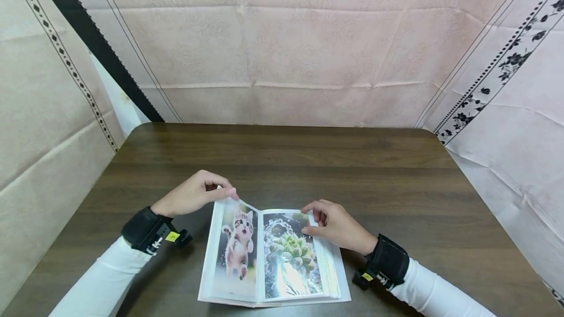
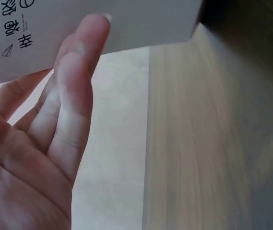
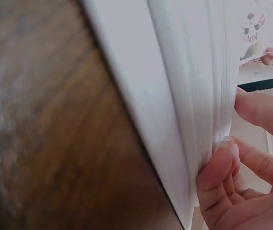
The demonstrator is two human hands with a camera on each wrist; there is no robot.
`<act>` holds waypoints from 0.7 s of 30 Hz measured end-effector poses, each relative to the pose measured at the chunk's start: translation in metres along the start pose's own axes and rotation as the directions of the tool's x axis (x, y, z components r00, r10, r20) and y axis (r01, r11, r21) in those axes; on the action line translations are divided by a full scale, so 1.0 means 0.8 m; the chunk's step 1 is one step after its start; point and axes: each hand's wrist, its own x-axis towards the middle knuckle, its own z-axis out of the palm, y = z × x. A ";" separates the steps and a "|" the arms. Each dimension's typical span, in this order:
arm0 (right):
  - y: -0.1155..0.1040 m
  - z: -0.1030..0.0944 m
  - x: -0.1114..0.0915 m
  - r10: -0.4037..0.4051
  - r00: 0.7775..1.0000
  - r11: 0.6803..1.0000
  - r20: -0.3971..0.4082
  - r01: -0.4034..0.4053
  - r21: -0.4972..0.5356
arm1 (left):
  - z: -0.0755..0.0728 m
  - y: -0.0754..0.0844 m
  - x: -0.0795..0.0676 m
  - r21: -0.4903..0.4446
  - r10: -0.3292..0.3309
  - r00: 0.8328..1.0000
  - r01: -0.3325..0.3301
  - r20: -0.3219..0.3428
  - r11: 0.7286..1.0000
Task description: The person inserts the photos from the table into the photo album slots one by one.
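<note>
A photo album (image 1: 260, 258) lies open on the table, with a kitten picture (image 1: 240, 243) on its left page and a succulent picture (image 1: 291, 253) on the right. At the upper left edge, my left hand (image 1: 198, 192) grips the cover between thumb and fingers. Dark printed characters mark the outside of that cover (image 2: 141, 24) in the left wrist view. My right hand (image 1: 339, 224) is at the upper right of the album, its index finger over the page face. In the right wrist view the thumb (image 3: 218, 165) bears against the edges of the stacked pages (image 3: 198, 86).
The brown wooden table (image 1: 282, 160) extends behind and to both sides of the album. Pale patterned cloth (image 1: 282, 53) hangs behind it and along both sides. Black wrist cameras are strapped on both arms.
</note>
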 end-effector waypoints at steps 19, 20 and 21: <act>0.001 0.003 0.000 0.028 0.999 0.999 -0.018 -0.028 0.031 | 0.039 0.020 0.037 -0.131 0.096 0.994 -0.089 0.053 0.987; 0.000 0.003 0.000 0.032 0.999 0.999 -0.017 -0.031 0.034 | 0.041 0.021 0.040 -0.117 0.098 0.994 -0.092 0.045 0.989; 0.000 0.003 0.000 0.033 0.999 0.999 -0.016 -0.033 0.036 | 0.044 0.022 0.043 -0.100 0.103 0.994 -0.098 0.040 0.990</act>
